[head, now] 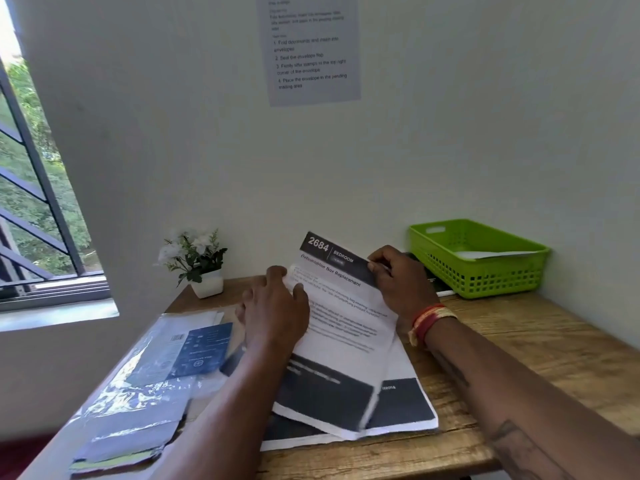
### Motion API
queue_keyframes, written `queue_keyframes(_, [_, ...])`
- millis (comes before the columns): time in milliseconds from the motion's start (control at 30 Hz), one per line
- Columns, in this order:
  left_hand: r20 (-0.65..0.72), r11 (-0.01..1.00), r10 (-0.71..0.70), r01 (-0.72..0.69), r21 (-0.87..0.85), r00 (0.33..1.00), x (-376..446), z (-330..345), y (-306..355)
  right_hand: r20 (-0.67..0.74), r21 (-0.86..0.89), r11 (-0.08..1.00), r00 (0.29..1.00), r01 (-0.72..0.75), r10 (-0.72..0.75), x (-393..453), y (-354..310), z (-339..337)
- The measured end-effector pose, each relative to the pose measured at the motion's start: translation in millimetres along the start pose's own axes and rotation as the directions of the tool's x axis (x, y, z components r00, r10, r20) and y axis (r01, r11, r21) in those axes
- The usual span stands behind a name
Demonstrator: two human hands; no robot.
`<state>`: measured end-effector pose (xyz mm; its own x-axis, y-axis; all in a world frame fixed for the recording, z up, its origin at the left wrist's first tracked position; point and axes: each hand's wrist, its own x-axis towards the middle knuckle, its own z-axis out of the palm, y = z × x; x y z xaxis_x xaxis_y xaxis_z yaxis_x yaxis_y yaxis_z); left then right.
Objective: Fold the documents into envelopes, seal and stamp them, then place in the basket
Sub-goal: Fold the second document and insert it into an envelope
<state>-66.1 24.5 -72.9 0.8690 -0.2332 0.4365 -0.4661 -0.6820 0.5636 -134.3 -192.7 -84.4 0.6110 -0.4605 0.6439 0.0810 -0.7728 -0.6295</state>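
A plain pale wall [450, 140] rises behind the wooden tabletop [540, 355], meeting a second pale wall [114, 168] on the left at a corner. A printed sheet of instructions [311, 50] is stuck high on the back wall. On the left a window [31, 188] with dark slanted bars shows green foliage outside, and daylight falls bright on its pale sill [55, 315]. The tabletop is brown with visible grain and stands against the back wall. In its far left corner, near the window, sits a small white pot [207, 284] holding a plant with white flowers and dark green leaves. A strip of dark red floor [14, 459] shows at the lower left
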Motion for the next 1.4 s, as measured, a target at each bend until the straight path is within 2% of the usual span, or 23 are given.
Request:
queue_keyframes(100, [-0.08,0.988,0.131,-0.123,0.095,0.988,-2.7,1.0,1.7,-0.036,0.079,0.979,0.981,-0.19,0.193,2.7,4.7,-0.7])
queue_keyframes(167, [-0.081,0.958,0.256,-0.241,0.155,0.963,-6.3,5.3,6.3,0.022,0.107,0.943,0.949,-0.314,0.314,4.2,7.2,-0.3])
queue_keyframes(233, [0.029,0.932,0.316,-0.316,0.179,0.948,-9.4,14.8,9.7,0.103,0.069,0.925,0.925,-0.373,0.365,2.9,6.2,0.0])
queue_keyframes(300, [0.219,0.924,0.31,-0.348,0.162,0.925,-11.7,25.4,11.2,0.179,-0.001,0.931,0.916,-0.365,0.359,-0.4,1.8,1.1])
queue_keyframes(367, [0.376,0.915,0.277,-0.362,0.178,0.884,-13.2,33.1,10.1,0.245,0.029,0.927,0.901,-0.375,0.357,-3.9,-5.5,2.4])
queue_keyframes(467, [0.472,0.902,0.253,-0.382,0.2,0.845,-13.2,33.7,8.0,0.285,0.042,0.932,0.898,-0.361,0.335,-4.3,-8.6,3.0])
queue_keyframes(600, [0.451,0.859,0.296,-0.442,0.259,0.842,-11.3,29.4,9.6,0.407,0.068,0.933,0.864,-0.352,0.296,-1.3,-6.6,-1.1])
queue_keyframes(700, [0.405,0.872,0.321,-0.434,0.227,0.856,-11.6,31.3,11.8,0.457,0.178,0.887,0.834,-0.425,0.308,-1.6,-11.4,-2.8])
queue_keyframes(800, [0.363,0.937,0.297,-0.342,0.066,0.883,-9.0,36.1,8.9,0.466,0.201,0.865,0.821,-0.461,0.329,-2.3,-14.8,-2.3])
queue_keyframes(900, [0.337,0.966,0.254,-0.218,-0.142,0.906,-4.6,37.0,4.4,0.541,0.256,0.805,0.769,-0.535,0.339,-9.8,-20.2,0.4])
queue_keyframes(967, [0.33,0.962,0.223,-0.152,-0.227,0.917,-2.9,33.7,4.3,0.548,0.219,0.842,0.776,-0.492,0.311,-14.4,-21.9,1.2])
queue_keyframes(1033, [0.341,0.952,0.172,-0.067,-0.299,0.924,-3.4,29.2,5.5,0.536,0.1,0.934,0.809,-0.344,0.241,-14.9,-19.1,2.9])
queue_keyframes(1100, [0.365,0.937,0.127,0.009,-0.349,0.922,-3.1,28.1,5.2,0.544,-0.032,0.979,0.818,-0.201,0.186,-13.3,-15.6,5.1])
queue_keyframes(1200, [0.346,0.952,0.094,0.017,-0.306,0.933,-2.5,27.6,3.6,0.571,-0.191,0.982,0.814,0.004,0.108,-12.5,-17.4,7.7])
queue_keyframes(1300, [0.336,0.97,0.046,0.038,-0.239,0.941,-1.4,25.8,4.6,0.602,-0.222,0.973,0.793,0.059,0.09,-14.3,-23.3,8.8])
queue_keyframes(1400, [0.342,0.956,0.03,0.073,-0.285,0.939,0.4,26.1,4.1,0.619,-0.257,0.961,0.781,0.106,0.08,-14.9,-24.5,10.0])
